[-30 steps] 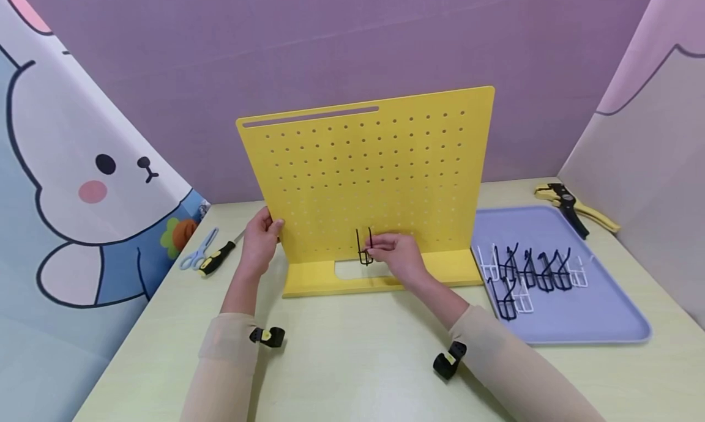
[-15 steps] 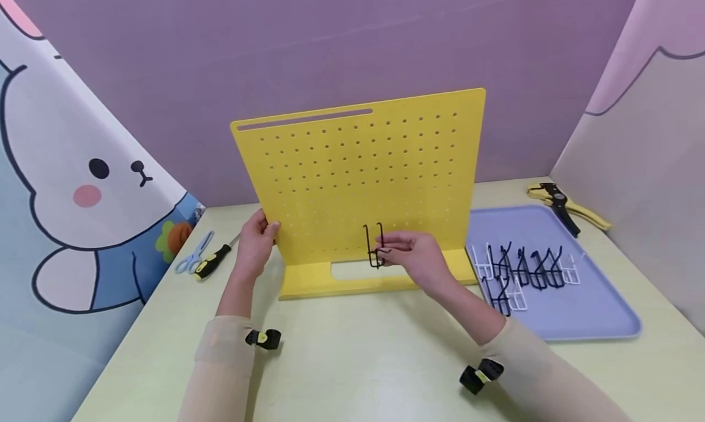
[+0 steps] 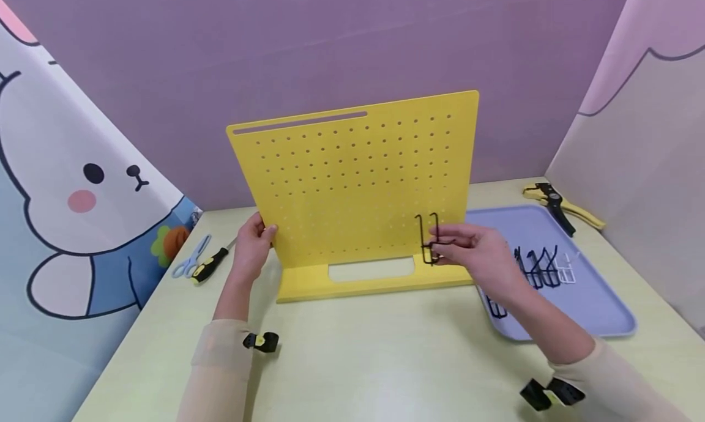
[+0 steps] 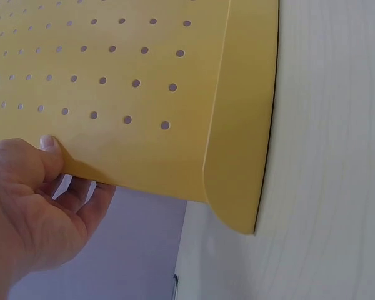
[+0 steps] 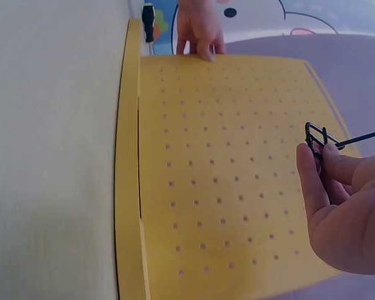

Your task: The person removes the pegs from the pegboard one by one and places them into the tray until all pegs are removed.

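Note:
A yellow pegboard [image 3: 352, 177] stands upright on its base on the table. My left hand [image 3: 252, 248] grips its left edge, thumb on the front face [image 4: 47, 147]. My right hand [image 3: 473, 251] pinches a black wire hook [image 3: 428, 238] in front of the board's lower right corner, just off the surface. In the right wrist view the hook [image 5: 317, 139] sits between my fingertips beside the pegboard [image 5: 231, 175], and the left hand [image 5: 200, 28] shows at the far edge.
A lilac tray [image 3: 595, 299] at the right holds several black and white wire hooks [image 3: 542, 269]. Yellow-handled pliers [image 3: 559, 205] lie behind the tray. Blue scissors [image 3: 190, 260] and a black-and-yellow screwdriver [image 3: 212, 264] lie left of the board.
My right hand has carried the black hook rightward along the board's lower rows, from the middle to the right corner. The left hand has kept its grip on the left edge.

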Available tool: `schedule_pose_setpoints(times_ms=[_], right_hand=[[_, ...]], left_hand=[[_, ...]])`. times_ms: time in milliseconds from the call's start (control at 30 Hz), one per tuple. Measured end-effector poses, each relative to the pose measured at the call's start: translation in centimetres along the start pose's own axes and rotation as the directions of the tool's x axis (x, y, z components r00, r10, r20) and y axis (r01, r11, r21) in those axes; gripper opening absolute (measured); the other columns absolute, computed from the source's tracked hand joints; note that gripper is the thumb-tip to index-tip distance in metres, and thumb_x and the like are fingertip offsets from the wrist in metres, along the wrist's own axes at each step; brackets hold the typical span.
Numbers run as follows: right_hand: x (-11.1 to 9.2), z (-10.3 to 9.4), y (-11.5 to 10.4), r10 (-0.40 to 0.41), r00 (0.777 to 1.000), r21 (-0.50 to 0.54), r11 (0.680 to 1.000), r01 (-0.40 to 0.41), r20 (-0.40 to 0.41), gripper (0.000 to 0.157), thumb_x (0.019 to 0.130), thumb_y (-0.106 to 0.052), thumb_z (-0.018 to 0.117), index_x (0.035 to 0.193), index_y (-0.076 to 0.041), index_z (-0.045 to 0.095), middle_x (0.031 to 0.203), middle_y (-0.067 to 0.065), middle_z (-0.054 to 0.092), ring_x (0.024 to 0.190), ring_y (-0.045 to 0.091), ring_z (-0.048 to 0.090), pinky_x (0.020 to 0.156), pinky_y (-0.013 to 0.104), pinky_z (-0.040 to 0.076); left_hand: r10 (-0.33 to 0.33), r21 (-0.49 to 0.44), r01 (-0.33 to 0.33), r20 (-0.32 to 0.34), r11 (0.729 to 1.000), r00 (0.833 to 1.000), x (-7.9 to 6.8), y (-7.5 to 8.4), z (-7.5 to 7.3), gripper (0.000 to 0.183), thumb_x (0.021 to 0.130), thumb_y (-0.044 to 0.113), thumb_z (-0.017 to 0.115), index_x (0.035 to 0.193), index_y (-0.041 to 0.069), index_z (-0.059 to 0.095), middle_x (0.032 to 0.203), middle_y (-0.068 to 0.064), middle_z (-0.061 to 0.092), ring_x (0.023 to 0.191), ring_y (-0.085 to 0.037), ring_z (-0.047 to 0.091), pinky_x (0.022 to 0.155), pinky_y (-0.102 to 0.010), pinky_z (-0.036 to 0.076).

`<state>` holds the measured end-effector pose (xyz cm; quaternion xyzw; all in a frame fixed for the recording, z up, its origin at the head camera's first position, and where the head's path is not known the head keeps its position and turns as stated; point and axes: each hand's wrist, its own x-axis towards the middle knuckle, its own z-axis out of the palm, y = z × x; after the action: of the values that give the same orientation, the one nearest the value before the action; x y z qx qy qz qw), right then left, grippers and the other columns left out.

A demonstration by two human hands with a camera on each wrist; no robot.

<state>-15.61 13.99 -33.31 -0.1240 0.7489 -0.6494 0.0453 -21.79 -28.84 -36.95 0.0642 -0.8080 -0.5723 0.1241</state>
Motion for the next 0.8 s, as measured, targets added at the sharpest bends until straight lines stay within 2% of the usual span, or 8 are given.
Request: schedule_pose_setpoints(times_ms=[200, 333, 467, 800], right_hand=[[-1.7, -3.5, 0.7, 0.001, 0.999, -0.071, 0.997, -0.004, -0.042, 0.044, 0.095, -0.013, 0.073, 0.131, 0.008, 0.060, 0.111, 0.010, 0.074, 0.091, 0.020, 0.074, 0.080, 0.034, 0.060], [-2.6, -5.9, 1.7, -0.021, 0.997, -0.082, 0.997, 0.015, -0.076, 0.040, 0.094, -0.010, 0.073, 0.127, 0.009, 0.062, 0.102, 0.000, 0.076, 0.086, 0.016, 0.074, 0.077, 0.033, 0.060], [-3.5, -7.9, 2.9, -0.031, 0.995, -0.132, 0.991, 0.019, -0.091, 0.037, 0.096, -0.011, 0.072, 0.126, 0.008, 0.063, 0.101, -0.006, 0.075, 0.085, 0.013, 0.073, 0.076, 0.030, 0.060], [-5.4, -10.6, 5.0, 0.017, 0.995, -0.195, 0.980, -0.037, -0.102, 0.038, 0.097, -0.013, 0.070, 0.126, 0.010, 0.062, 0.105, -0.008, 0.075, 0.086, 0.013, 0.074, 0.075, 0.033, 0.060]], left_hand=[[0.011, 0.014, -0.011, -0.003, 1.000, 1.000, 0.2, -0.3, 0.0, 0.036, 0.105, 0.008, 0.053, 0.141, 0.001, 0.051, 0.125, -0.021, 0.061, 0.108, -0.029, 0.061, 0.087, -0.033, 0.058], [0.013, 0.016, -0.013, 0.000, 1.000, 1.000, 0.2, -0.3, 0.1, 0.036, 0.105, 0.008, 0.053, 0.141, 0.001, 0.051, 0.124, -0.021, 0.061, 0.108, -0.029, 0.061, 0.086, -0.032, 0.058], [0.010, 0.018, -0.010, 0.002, 1.000, 1.000, 0.1, -0.3, 0.1, 0.037, 0.105, 0.009, 0.053, 0.141, 0.001, 0.051, 0.124, -0.020, 0.061, 0.107, -0.028, 0.062, 0.086, -0.031, 0.058], [0.006, 0.008, -0.006, -0.002, 1.000, 1.000, 0.2, -0.4, 0.1, 0.037, 0.106, 0.008, 0.052, 0.142, 0.002, 0.050, 0.125, -0.020, 0.060, 0.107, -0.027, 0.061, 0.086, -0.030, 0.058]])
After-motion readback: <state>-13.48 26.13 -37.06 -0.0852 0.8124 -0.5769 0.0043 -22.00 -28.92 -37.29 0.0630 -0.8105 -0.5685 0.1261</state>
